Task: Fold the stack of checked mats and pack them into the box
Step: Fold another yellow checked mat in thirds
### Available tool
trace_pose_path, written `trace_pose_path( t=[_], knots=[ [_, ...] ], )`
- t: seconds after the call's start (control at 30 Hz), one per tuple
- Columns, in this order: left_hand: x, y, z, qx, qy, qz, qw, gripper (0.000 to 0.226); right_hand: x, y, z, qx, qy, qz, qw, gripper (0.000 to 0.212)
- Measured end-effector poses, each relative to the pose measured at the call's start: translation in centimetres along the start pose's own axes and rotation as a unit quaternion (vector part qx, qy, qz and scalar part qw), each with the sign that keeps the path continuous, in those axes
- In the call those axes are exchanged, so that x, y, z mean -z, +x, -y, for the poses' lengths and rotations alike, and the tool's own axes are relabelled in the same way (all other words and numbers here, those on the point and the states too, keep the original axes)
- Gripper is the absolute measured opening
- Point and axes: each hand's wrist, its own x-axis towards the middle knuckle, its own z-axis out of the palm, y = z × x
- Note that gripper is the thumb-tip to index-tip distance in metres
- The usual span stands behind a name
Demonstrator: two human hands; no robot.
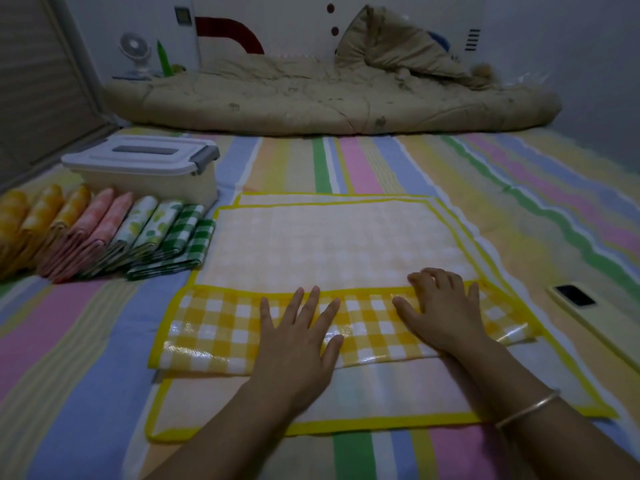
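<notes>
Yellow checked strip, turned up from the near edge of the top mat [332, 244], lies under both hands. On the left hand [298, 336] the grip is wide: fingers spread and flat on the strip, holding nothing. On the right hand [445, 315] the grip is likewise loose, with the palm on the strip and the fingertips bent at the fold's far edge, where the pale underside begins. It pinches nothing visible.

At least one more unfolded mat [381, 403] with a yellow border lies beneath, its edges showing on the near and far sides. To the left, a row of folded mats [114, 233] in yellow, pink, leaf print and green check leans together on the striped bed sheet [69, 341]. Just behind the row stands the box [145, 174], lid on, well apart from the hands. A phone [575, 296] lies to the right.

Judged progress: folding is largely done, the current mat is on its first fold, and one or more mats wait. Packing has not begun.
</notes>
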Motion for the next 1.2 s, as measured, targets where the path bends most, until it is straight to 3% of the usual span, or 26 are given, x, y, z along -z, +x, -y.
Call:
trace_pose_path(
  t=[0.13, 0.27, 0.33, 0.43, 0.63, 0.83, 1.07, 1.2],
  knots=[
    [-1.1, 0.0, 0.2, -0.007, 0.009, -0.011, 1.0, 0.068, 0.4, -0.5, 0.9, 0.019, -0.027, -0.018, 0.999, 0.063],
    [-1.8, 0.0, 0.4, -0.023, 0.009, -0.006, 1.0, 0.058, -0.2, -3.2, 5.5, 0.19, -0.001, 0.023, 0.981, 0.08],
    [-1.8, -0.1, 0.6, -0.025, 0.014, -0.007, 1.0, 0.061, -1.0, -4.5, 7.1, 0.225, 0.023, 0.051, 0.973, 0.08],
    [-1.7, -0.1, 1.1, -0.025, 0.003, -0.001, 1.0, 0.064, -1.4, -4.3, 5.6, 0.201, 0.013, 0.07, 0.977, 0.088],
    [-0.8, -1.3, 4.3, -0.014, -0.013, -0.002, 1.0, 0.087, -0.5, -2.5, -2.4, 0.046, -0.044, 0.086, 0.994, 0.094],
    [-0.2, -3.6, 9.8, 0.079, -0.013, 0.002, 0.997, 0.077, -0.5, -2.6, -2.3, 0.043, -0.022, 0.09, 0.995, 0.086],
    [0.1, -3.6, 10.0, 0.078, -0.001, 0.022, 0.997, 0.08, 0.5, -3.9, -2.1, 0.015, -0.016, 0.112, 0.993, 0.07],
    [0.3, -3.6, 10.7, 0.048, -0.059, 0.039, 0.996, 0.087, 1.0, -5.4, -2.4, 0.009, -0.014, 0.134, 0.991, 0.07]
  ],
)
